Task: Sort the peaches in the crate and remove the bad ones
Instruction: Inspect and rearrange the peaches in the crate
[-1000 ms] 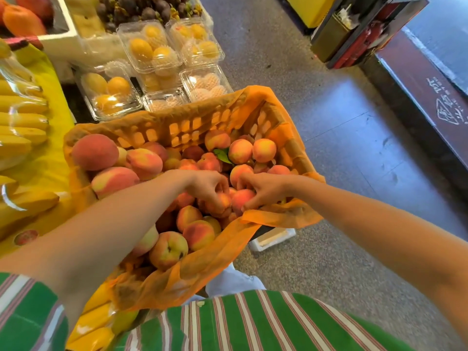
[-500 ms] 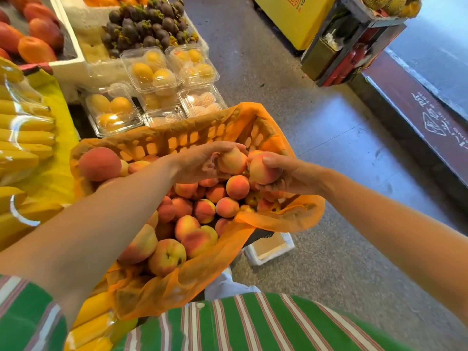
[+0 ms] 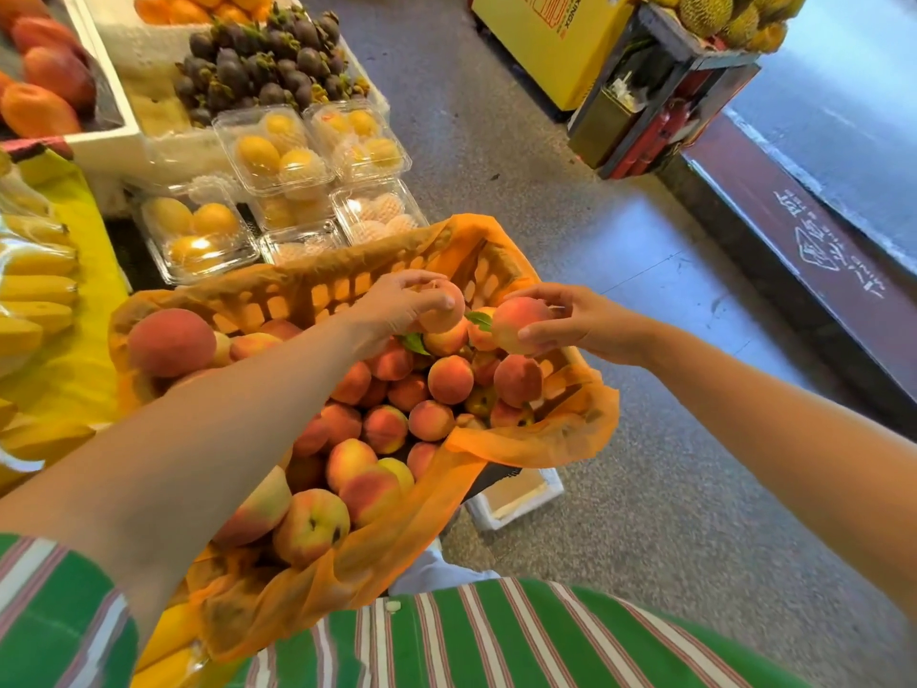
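An orange plastic crate (image 3: pixel 317 290), lined with an orange bag, holds a heap of red-and-yellow peaches (image 3: pixel 449 379). Above its far right part, my left hand (image 3: pixel 397 302) grips one peach (image 3: pixel 444 310) from above with curled fingers. My right hand (image 3: pixel 580 322) holds a second, pink-and-yellow peach (image 3: pixel 518 322) between thumb and fingers, just to the right of the first. Both peaches are lifted clear of the heap. A large peach (image 3: pixel 171 342) sits at the crate's far left corner.
Clear clamshell boxes of yellow fruit (image 3: pixel 278 151) stand right behind the crate. Bananas (image 3: pixel 34 290) lie on a yellow cloth at the left. Mangosteens (image 3: pixel 263 62) fill a white box further back. Grey floor (image 3: pixel 670 439) lies to the right, with a white box (image 3: pixel 516 496) under the crate.
Both hands have risen out of the heap, each taking a peach with it. They have since drawn slightly apart above the crate's far right part.
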`<state>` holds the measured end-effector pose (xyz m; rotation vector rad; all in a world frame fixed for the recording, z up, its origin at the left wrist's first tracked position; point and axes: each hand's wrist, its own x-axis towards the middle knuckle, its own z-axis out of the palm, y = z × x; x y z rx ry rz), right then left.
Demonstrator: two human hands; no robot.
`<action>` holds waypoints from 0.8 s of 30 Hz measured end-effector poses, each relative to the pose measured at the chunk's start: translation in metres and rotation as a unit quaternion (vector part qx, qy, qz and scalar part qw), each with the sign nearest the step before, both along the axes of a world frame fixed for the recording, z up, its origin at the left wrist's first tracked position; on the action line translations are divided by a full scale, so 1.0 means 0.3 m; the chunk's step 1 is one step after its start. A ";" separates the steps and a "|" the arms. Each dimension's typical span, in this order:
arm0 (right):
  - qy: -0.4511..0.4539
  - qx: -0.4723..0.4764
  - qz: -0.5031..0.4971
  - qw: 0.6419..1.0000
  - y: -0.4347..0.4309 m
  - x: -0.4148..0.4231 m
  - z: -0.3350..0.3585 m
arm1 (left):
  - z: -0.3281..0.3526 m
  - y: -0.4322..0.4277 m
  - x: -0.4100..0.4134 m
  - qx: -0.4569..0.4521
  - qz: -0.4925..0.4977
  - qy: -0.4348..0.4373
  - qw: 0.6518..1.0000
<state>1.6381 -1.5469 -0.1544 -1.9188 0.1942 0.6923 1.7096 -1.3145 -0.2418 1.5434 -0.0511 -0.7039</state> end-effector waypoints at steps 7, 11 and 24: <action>-0.034 -0.070 0.017 0.997 -0.063 0.001 -0.010 | -0.060 -0.123 0.080 0.233 0.044 -0.191 0.952; -0.032 -0.079 0.008 0.996 -0.103 -0.004 -0.019 | -0.077 -0.185 0.105 0.267 0.050 -0.238 0.933; -0.051 -0.271 0.333 0.901 -0.108 -0.032 -0.013 | -0.051 -0.201 0.070 0.364 -0.141 -0.323 0.862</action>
